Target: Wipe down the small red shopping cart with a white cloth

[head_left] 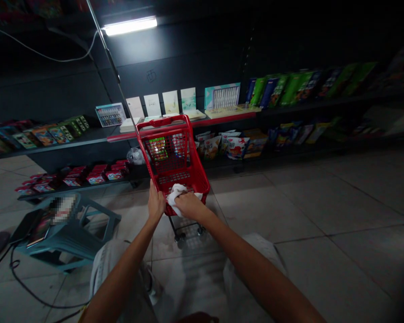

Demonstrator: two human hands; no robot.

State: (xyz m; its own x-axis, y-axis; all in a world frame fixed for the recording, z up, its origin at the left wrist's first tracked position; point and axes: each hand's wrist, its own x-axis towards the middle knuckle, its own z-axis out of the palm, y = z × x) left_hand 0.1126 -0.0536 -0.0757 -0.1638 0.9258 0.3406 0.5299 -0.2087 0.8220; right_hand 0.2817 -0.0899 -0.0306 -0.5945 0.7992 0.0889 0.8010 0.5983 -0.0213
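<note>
A small red plastic shopping cart (198,172) stands on wheels in front of me, with grid-patterned walls and a raised handle bar at its far end. My left hand (155,202) is closed around the cart's near left edge. In my right hand (189,205) is a bunched white cloth (176,194), pressed against the near end of the basket. Part of the cloth is hidden beneath my fingers.
Dark shelves (289,107) with snack bags, boxes and upright cards run behind the cart. At the left, a blue-grey plastic stool (97,237) holds dark flat items, with a black cable (30,294) trailing down to the tiled floor. A thin metal pole (111,63) rises behind the cart.
</note>
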